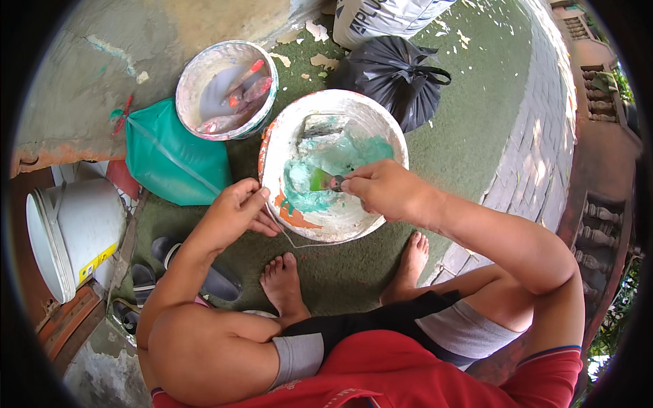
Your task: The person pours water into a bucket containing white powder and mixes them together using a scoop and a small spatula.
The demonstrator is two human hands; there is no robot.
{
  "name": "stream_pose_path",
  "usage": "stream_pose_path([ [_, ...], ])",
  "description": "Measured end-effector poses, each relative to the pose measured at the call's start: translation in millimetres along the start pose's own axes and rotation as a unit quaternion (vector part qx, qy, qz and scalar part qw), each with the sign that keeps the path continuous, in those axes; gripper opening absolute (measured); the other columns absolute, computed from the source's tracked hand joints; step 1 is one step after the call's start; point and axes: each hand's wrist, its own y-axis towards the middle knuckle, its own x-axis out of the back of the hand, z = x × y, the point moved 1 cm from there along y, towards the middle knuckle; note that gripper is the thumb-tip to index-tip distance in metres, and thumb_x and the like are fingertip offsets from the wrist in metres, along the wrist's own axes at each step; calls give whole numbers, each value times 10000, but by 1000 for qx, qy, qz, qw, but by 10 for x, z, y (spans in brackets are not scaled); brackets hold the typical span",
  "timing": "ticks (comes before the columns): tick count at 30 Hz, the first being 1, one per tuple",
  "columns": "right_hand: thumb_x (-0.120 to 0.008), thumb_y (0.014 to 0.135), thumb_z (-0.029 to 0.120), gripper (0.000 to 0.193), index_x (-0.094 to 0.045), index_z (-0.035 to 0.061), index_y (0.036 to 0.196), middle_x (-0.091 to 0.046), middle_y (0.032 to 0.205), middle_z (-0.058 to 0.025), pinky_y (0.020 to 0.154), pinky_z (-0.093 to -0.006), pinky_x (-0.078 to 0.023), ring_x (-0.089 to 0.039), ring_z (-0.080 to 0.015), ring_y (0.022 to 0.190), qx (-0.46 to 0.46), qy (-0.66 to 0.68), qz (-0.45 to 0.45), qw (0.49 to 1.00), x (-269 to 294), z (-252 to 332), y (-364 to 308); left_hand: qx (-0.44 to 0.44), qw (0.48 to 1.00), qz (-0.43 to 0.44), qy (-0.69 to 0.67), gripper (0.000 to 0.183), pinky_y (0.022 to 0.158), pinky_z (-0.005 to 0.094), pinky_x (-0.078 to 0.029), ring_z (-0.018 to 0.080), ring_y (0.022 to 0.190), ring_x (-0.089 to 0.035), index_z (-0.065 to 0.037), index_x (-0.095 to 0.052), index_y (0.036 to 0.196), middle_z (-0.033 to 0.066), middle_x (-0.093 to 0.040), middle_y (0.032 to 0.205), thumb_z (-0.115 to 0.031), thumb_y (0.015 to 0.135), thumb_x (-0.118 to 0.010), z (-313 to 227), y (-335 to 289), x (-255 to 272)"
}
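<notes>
Between my feet stands a white bucket [283, 139] smeared with orange and green, with green and white paste [371, 146] inside. My right hand [388, 190] is closed round the handle of a putty knife [318, 180], its green-coated blade down in the paste. At the bucket's left rim, my left hand [238, 207] pinches the edge beside the wire handle [289, 239], with its other fingers bent outside the wall. A pale, paste-covered rectangular block [324, 125] lies against the far inner side; its kind is unclear.
Behind stands a second bucket [187, 95] with murky liquid and red-handled tools [257, 88]. A green bag [173, 160] lies left, a knotted black bag [388, 78] and white sack [381, 20] far. A lidded white pail [88, 224] and sandals [221, 282] are at left.
</notes>
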Motion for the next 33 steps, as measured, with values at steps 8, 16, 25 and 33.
stream_pose_path([
  [8, -536, 930, 284, 348, -721, 4, 1019, -687, 814, -234, 757, -435, -520, -683, -370, 779, 46, -127, 10, 991, 147, -5, -135, -7, 1000, 2, -3, 265, 663, 326, -617, 248, 759, -720, 4, -496, 1041, 141, -635, 925, -261, 1042, -495, -33, -16, -5],
  [16, -568, 856, 191, 227, -689, 24, 950, -709, 815, -184, 718, -404, -555, -712, -312, 787, 270, -562, -57, 780, -217, -272, 100, -11, 1000, 6, 0, 277, 666, 321, -616, 249, 766, -721, 8, -496, 1049, 146, -635, 922, -269, 1044, -486, 8, -12, 19],
  [25, -562, 876, 205, 224, -680, 51, 987, -703, 787, -176, 715, -444, -554, -702, -338, 769, 188, -482, -48, 855, -214, 39, -83, -10, 1000, 26, 0, 281, 674, 315, -612, 260, 771, -722, 20, -495, 1064, 159, -632, 940, -260, 1047, -472, -9, -7, 35],
  [33, -550, 896, 249, 265, -661, 66, 1052, -679, 718, -164, 686, -476, -546, -683, -362, 705, 175, -508, -93, 838, -41, -180, 36, -18, 999, 29, 5, 270, 668, 315, -614, 264, 770, -724, 25, -487, 1067, 168, -630, 930, -243, 1050, -461, 17, 23, 39],
])
